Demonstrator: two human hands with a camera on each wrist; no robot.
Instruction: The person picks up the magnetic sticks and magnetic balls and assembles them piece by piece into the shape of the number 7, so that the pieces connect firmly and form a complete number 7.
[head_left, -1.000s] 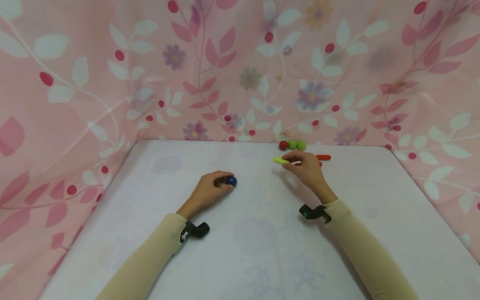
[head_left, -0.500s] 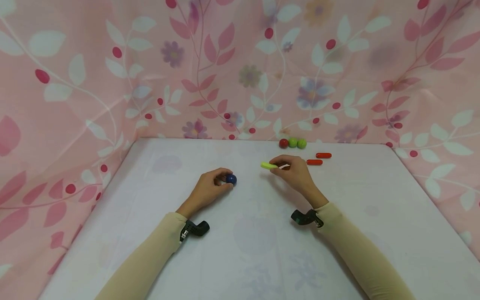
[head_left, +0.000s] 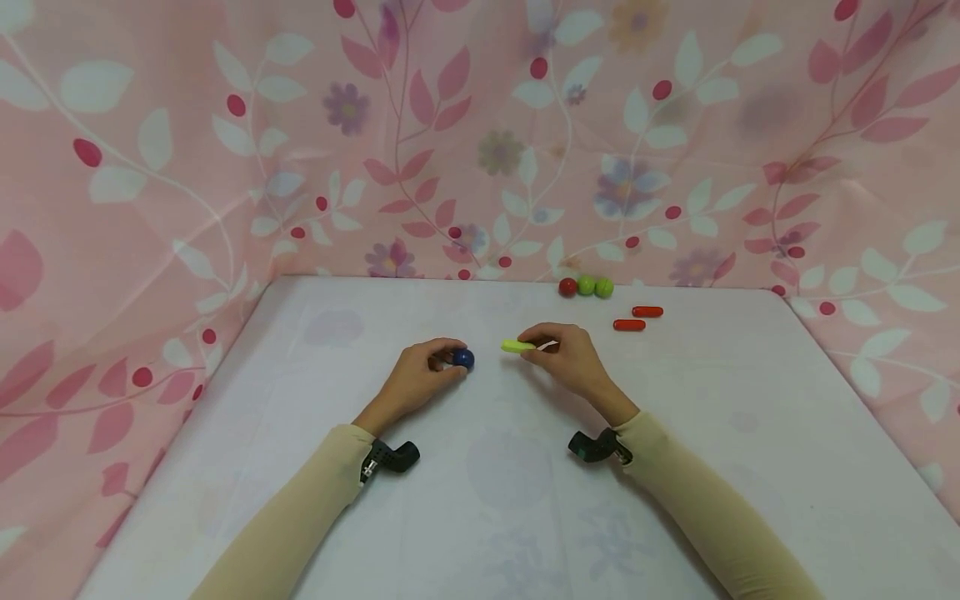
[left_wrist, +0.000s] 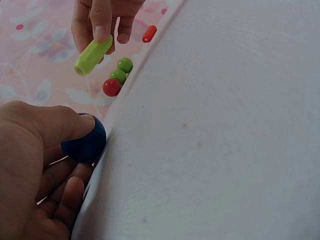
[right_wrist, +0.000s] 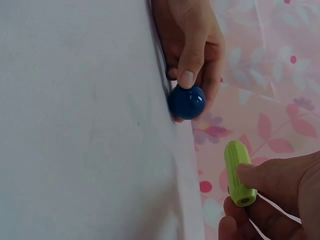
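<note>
My left hand pinches a glossy dark blue ball at the table's middle, thumb and fingers on its sides. In the left wrist view the thumb lies over the top of the ball. Across from it my right hand holds a short yellow-green rod by its right end, thumb against fingers. The right wrist view shows the rod has ribbed sides and a dark round spot in its end. A small gap separates the rod's free end from the ball.
A red ball and two green balls sit in a row at the table's back edge. Two red rods lie to the right of them. Pink floral cloth hangs behind the white table.
My right hand has brought the yellow-green rod leftward and nearer to me, toward the blue ball, uncovering the red rods. The left hand and the blue ball have stayed in place.
</note>
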